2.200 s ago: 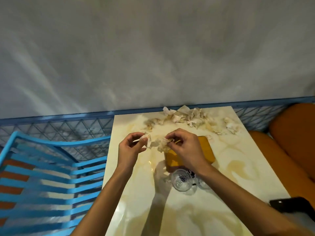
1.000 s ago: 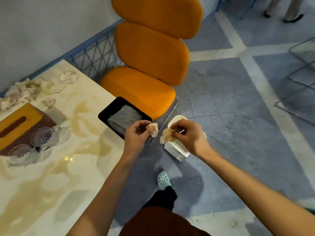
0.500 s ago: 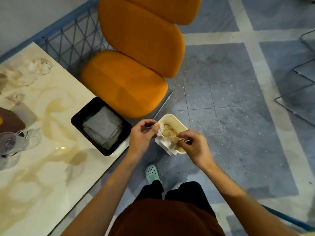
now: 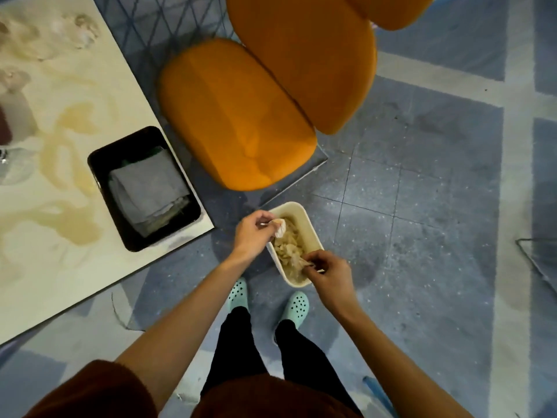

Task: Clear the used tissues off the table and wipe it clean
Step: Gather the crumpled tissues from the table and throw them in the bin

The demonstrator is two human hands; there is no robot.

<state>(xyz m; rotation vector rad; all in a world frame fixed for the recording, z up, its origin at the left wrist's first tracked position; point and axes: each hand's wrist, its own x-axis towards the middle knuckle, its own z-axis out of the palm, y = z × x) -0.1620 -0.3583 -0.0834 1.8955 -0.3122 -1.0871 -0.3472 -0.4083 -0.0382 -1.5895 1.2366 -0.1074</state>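
Observation:
A cream waste bin (image 4: 310, 233) stands on the floor past the table's corner, holding several crumpled tissues. My left hand (image 4: 251, 235) pinches a small white tissue wad (image 4: 280, 229) over the bin's left rim. My right hand (image 4: 328, 274) pinches a crumpled stained tissue (image 4: 297, 260) just inside the bin's near end. On the stained marble table (image 4: 60, 236), a few used tissues (image 4: 81, 28) lie at the far left edge of view.
A black tray (image 4: 99, 164) with a folded grey cloth (image 4: 147, 188) sits near the table's corner. An orange padded chair (image 4: 238, 116) stands beyond the bin. Glassware (image 4: 9, 164) shows at the left edge. My feet in mint clogs (image 4: 298, 306) stand on the grey tiled floor.
I turned away from the table toward the floor, carrying a tissue in each hand. Both hands came down over the bin, the right one now lowest.

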